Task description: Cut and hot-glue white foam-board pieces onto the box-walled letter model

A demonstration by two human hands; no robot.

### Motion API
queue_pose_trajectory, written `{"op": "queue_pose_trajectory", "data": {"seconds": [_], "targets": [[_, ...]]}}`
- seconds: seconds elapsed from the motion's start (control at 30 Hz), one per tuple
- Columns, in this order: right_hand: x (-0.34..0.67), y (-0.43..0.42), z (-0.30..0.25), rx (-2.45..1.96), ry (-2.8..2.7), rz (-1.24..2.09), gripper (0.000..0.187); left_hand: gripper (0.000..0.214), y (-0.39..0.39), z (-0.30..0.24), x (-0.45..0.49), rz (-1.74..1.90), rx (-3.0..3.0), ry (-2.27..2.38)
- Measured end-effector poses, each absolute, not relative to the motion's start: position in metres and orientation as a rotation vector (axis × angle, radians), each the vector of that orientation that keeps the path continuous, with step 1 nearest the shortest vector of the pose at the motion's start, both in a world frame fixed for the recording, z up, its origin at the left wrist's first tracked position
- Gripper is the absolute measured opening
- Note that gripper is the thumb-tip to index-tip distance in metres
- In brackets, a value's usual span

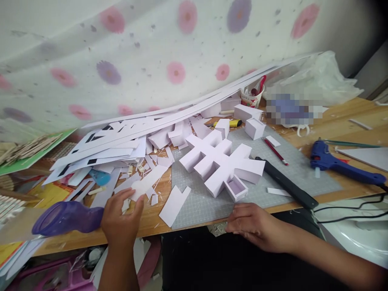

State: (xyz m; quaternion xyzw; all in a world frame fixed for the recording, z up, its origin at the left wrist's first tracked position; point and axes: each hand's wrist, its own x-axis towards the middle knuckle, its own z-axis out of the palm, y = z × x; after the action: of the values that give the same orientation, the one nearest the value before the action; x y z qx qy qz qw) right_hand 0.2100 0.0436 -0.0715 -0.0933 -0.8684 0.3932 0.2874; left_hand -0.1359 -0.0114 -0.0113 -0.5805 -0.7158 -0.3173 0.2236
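Observation:
My left hand [121, 216] is over the left part of the table with thumb and fingers apart. Its fingertips are at a white paper scrap [151, 180]; I cannot tell if they touch it. At the front edge of the table, my right hand [253, 226] has its fingers curled together, and whatever they may hold is hidden. Small pale bits [217, 229] lie just below its fingertips. Beyond that hand, a white paper model of joined box-shaped arms [222, 161] stands on the grey cutting mat [194, 206]. A notched white paper piece [174, 206] lies between my hands.
A blue glue gun [336, 163], a black-handled tool [286, 184] and a red pencil [276, 152] lie on the right. Paper strips [121, 147] pile up at the back left. A purple bottle-shaped object [68, 218] is beside my left hand. A yellow cutter [233, 123] lies behind the model.

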Motion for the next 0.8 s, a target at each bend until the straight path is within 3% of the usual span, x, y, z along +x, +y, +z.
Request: {"op": "queue_pose_trajectory", "data": {"seconds": [0.13,0.3,0.8], "targets": [[0.210,0.042,-0.067,-0.236,-2.332,1.032,0.027,0.011,-0.010,0.011,-0.112,-1.191,-1.683,-1.834],[0.212,0.039,-0.059,-0.245,-2.312,1.072,0.018,0.021,0.002,0.037,-0.081,-1.388,-1.661,-1.911],[0.217,0.039,-0.075,-0.237,-2.291,1.037,0.020,0.013,0.075,0.086,0.013,-0.887,-2.386,-1.533]]}}
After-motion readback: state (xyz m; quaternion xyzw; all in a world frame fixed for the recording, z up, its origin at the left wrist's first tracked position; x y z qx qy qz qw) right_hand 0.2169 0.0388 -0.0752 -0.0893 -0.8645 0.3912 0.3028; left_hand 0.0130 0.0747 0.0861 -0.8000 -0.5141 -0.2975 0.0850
